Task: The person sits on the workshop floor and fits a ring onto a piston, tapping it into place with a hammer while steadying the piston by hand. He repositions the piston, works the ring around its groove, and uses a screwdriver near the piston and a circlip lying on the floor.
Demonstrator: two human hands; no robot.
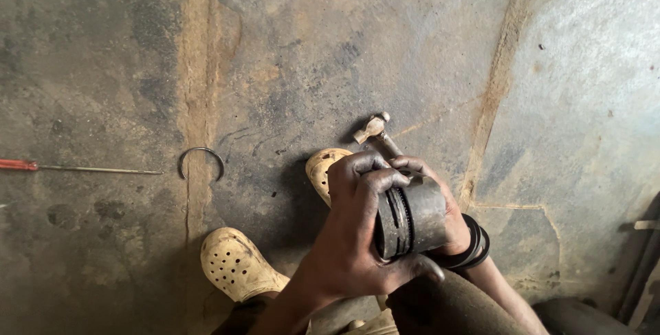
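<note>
Both hands gripped a dark metal piston [410, 219] above the concrete floor [330, 46], its axis lying left-right. The left hand [354, 239] wrapped its crown end; the right hand [447, 218] clasped the skirt, fingers closed around it.

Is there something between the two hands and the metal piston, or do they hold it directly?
Nothing visible stands between them. The left hand and the right hand both grip the piston directly, fingers against its ringed side.
</note>
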